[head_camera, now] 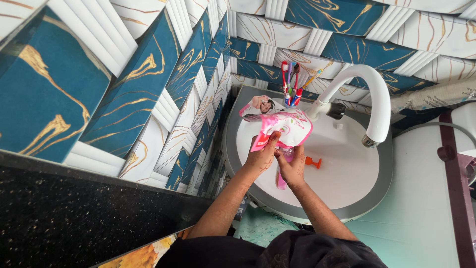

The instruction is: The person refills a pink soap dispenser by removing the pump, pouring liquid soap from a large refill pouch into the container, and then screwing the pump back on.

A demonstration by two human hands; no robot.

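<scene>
1. From my feed, left hand (261, 158) is pinching the pink pouch (280, 126) right over the sink (347, 178).
2. Right hand (292, 166) is clamped round a pink bottle (282, 171) just under the pouch.
3. Orange cap (313, 161) is lying in the sink, tap (369, 99) above it.

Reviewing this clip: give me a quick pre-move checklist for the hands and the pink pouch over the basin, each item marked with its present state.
1. Left hand grips the pink-and-white pouch: ok.
2. Right hand holds the pink bottle below the pouch: ok.
3. Pouch and bottle sit over the sink, not the floor: ok.
4. Orange cap lies loose in the basin, apart from the hands: ok.
5. Pouch opening lined up with the bottle mouth: cannot tell, hands hide it.
6. White tap running: cannot tell.
</scene>
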